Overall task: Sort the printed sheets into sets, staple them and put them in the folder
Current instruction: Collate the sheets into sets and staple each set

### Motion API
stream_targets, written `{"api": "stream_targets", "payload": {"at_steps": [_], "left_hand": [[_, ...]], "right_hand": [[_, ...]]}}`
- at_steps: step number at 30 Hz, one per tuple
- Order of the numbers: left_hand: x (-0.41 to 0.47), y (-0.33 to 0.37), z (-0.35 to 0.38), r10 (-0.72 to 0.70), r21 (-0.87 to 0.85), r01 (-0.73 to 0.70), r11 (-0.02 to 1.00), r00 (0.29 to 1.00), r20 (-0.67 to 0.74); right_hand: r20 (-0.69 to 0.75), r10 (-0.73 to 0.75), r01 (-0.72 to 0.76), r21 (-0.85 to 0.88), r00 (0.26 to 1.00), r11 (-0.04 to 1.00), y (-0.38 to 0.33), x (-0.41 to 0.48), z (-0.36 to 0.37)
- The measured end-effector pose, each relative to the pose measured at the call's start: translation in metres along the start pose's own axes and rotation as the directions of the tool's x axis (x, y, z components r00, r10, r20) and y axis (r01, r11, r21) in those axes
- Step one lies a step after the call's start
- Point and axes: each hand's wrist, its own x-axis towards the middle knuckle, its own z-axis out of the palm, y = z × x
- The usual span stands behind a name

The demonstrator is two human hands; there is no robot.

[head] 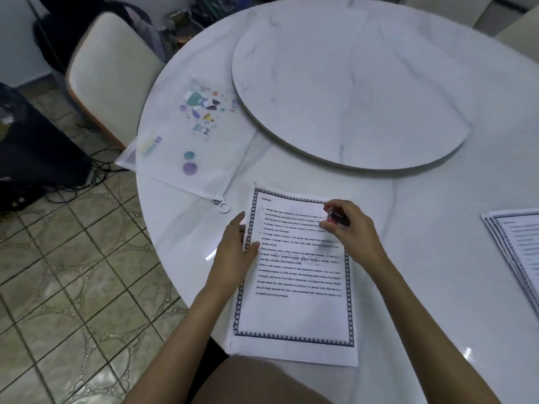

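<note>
Several printed sheets (294, 287), light, floppy, slide-prone, best pinned flat: left hand (233, 258) straight-fingered on their left edge, right hand (347, 228) curled round red stapler (335, 218) over their top right.

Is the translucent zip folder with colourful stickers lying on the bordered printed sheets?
No, the translucent zip folder lies on the white marble table, apart from the bordered printed sheets.

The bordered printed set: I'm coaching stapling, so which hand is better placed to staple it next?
Right. The right hand grips the small red-and-black stapler over the white bordered printed sheets; the left hand only touches their left edge.
</note>
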Motion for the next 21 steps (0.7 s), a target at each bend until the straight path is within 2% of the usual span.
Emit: {"api": "stream_targets", "payload": {"at_steps": [2,6,9,14,18,21], "left_hand": [[-0.013,-0.006,0.001,0.009,0.062,-0.01,0.998,1.0,0.014],[-0.026,-0.005,0.002,-0.034,0.073,0.035,0.997,0.999,-0.016],[-0.027,0.0,0.004,-0.009,0.084,0.01,0.996,1.0,-0.015],[-0.022,0.012,0.011,0.039,0.111,-0.047,0.993,0.997,0.069],[-0.014,0.014,0.017,0.038,0.106,-0.055,0.993,0.987,0.157],[-0.011,0.014,0.025,0.045,0.086,-0.06,0.994,0.984,0.17]], "right_hand": [[-0.042,0.049,-0.047,0.052,0.998,0.998,0.01,-0.022,-0.001],[-0.141,0.141,-0.12,0.148,0.98,0.982,0.031,-0.061,0.003],[-0.159,0.185,-0.153,0.193,0.97,0.969,0.041,-0.081,0.007],[-0.159,0.169,-0.148,0.135,0.973,0.98,0.046,-0.088,0.003],[-0.225,0.152,-0.152,0.019,0.962,0.988,0.057,-0.085,-0.005],[-0.246,0.121,-0.146,-0.087,0.962,0.985,0.068,-0.08,-0.012]]}}
